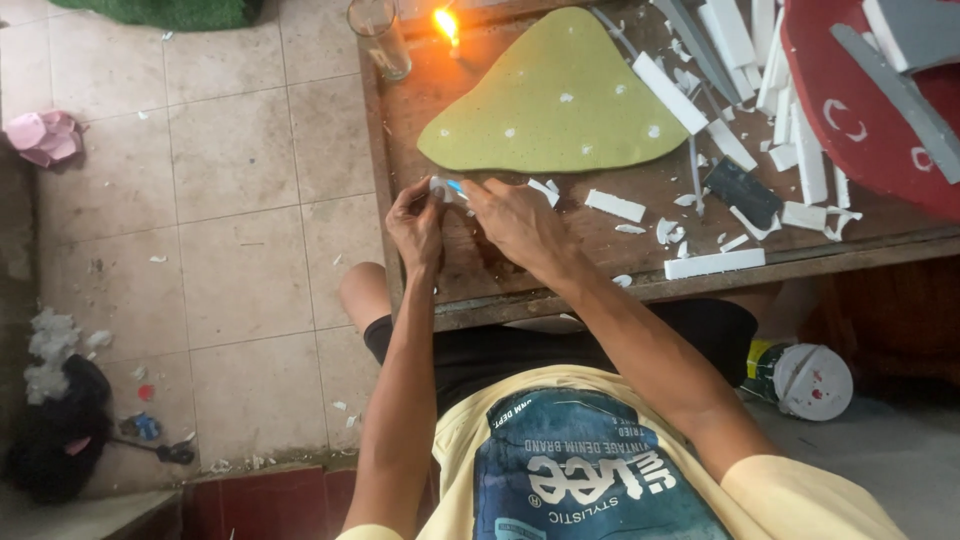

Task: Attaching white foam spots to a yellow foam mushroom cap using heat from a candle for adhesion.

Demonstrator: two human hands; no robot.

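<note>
Both hands meet at the near left part of the wooden worktop [560, 270], just in front of the green foam shape [560, 105]. The left hand [418, 225] has its fingers pinched shut on a small white foam piece [440, 187], holding it just above the worktop edge. The right hand [520, 222] is closed around a small blue-tipped tool [456, 186], whose tip touches the white piece right between the two hands; how much of the tool lies inside the hand cannot be told.

The green foam shape lies flat, rounded and roughly triangular, dotted with small white specks, just beyond the hands and not touching them. Behind it a lit candle [447, 28] burns, with a clear drinking glass [381, 38] standing to its left at the far corner of the worktop. To the right of the hands, white foam offcuts [714, 263] lie scattered in strips and chips, with a dark rectangular block [742, 190] among them. A red foam sheet [860, 120] with white curved marks covers the far right corner, grey strips lying on top of it.

Below the worktop, a tin with a white lid [810, 380] sits by the person's right side. On the tiled floor [230, 200] to the left lie white crumbs and a pink crumpled scrap [42, 135]
</note>
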